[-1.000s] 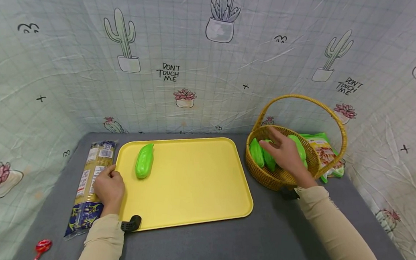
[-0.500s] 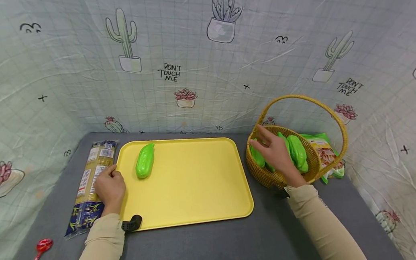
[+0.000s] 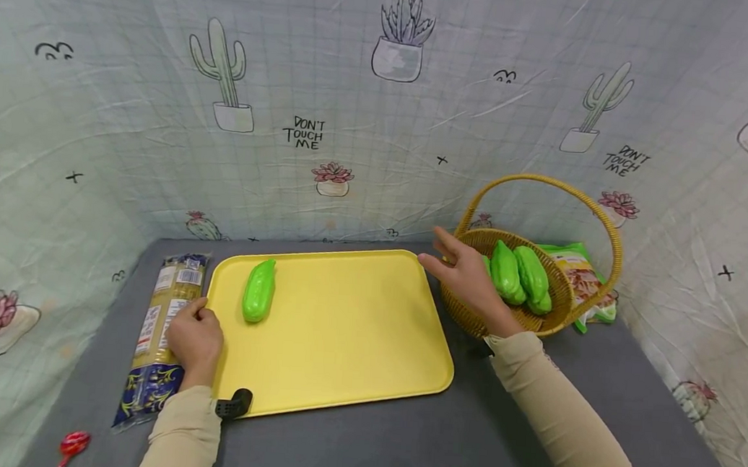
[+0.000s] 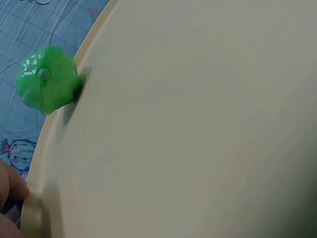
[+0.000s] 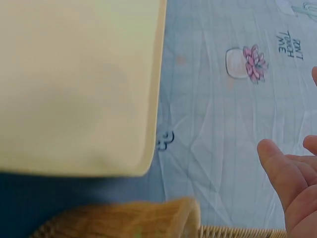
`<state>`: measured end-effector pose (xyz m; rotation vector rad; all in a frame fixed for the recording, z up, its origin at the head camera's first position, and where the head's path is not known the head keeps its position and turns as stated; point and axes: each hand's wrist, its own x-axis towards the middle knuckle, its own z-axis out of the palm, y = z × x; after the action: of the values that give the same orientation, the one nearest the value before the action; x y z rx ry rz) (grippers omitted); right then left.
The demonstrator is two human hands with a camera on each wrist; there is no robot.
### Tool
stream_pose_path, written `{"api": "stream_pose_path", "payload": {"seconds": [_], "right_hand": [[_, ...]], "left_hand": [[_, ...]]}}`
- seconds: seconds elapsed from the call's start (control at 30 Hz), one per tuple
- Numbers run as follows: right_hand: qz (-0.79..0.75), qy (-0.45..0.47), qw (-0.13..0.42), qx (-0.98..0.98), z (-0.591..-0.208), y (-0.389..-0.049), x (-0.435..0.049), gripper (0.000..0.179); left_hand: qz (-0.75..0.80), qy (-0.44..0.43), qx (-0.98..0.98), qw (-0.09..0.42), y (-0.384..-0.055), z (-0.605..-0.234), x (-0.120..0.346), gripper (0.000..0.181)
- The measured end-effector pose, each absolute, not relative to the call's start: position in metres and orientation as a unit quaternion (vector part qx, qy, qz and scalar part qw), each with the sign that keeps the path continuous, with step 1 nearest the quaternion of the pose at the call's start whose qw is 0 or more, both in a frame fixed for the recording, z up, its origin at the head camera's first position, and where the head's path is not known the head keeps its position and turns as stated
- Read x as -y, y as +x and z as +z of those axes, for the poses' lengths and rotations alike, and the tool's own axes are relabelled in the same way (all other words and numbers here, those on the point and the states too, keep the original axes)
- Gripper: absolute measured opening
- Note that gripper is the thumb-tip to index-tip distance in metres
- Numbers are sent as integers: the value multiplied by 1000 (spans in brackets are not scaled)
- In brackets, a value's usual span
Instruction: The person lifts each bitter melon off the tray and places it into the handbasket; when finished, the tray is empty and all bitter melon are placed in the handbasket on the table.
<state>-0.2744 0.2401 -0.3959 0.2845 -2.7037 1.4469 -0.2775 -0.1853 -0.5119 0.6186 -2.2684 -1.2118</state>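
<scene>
My left hand (image 3: 196,337) grips the left rim of a yellow tray (image 3: 347,333); in the left wrist view its fingertips (image 4: 19,188) are right at the rim. One glossy green, ribbed fruit like a starfruit (image 3: 258,290) lies near the tray's left end, seen end-on in the left wrist view. My right hand (image 3: 469,276) hovers over the gap between the tray's right end and a wicker basket (image 3: 562,283), fingers spread, holding nothing. Several more green ribbed fruits (image 3: 507,272) lie in the basket, some partly hidden behind this hand.
A long pack of pasta (image 3: 161,334) lies left of the tray, partly under the left hand. A red lollipop (image 3: 75,444) is at the front left. Behind the basket, whose tall handle (image 3: 547,179) arches up, lies a green food packet (image 3: 582,277).
My right hand has moved left out from over the basket toward the tray, uncovering more of the green fruits. The left hand keeps its place on the rim.
</scene>
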Motion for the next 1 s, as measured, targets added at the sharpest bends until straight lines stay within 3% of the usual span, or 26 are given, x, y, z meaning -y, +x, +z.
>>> {"api": "stream_pose_path", "payload": {"seconds": [1.0], "right_hand": [[533, 124, -46, 836, -409, -292, -126, 76]], "left_hand": [[-439, 233, 833, 243, -280, -511, 189, 35]]}}
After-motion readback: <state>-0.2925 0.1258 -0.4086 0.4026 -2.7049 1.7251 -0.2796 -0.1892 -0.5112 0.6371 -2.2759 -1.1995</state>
